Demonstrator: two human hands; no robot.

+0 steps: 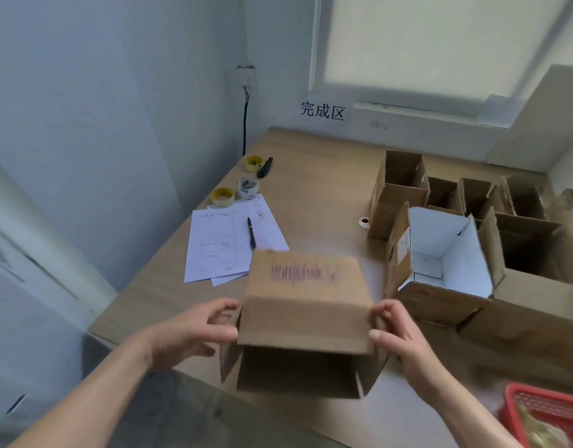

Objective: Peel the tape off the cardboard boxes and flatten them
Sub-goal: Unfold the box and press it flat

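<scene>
Cardboard box open end toward camera – left hand and right hand grip its sides.

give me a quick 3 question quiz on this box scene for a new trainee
1. True or false: both hands hold the same cardboard box.
2. Multiple choice: what lies on the sheets of paper? A) scissors B) a pen C) a tape roll
3. Fill in: the open box just right of the held one has a ____ inside.

Key:
1. True. The left hand and the right hand grip opposite sides of the held box.
2. B. A pen lies on the papers; the tape rolls sit on the table beside them.
3. White. The white-lined box stands open among plain brown ones.
</scene>
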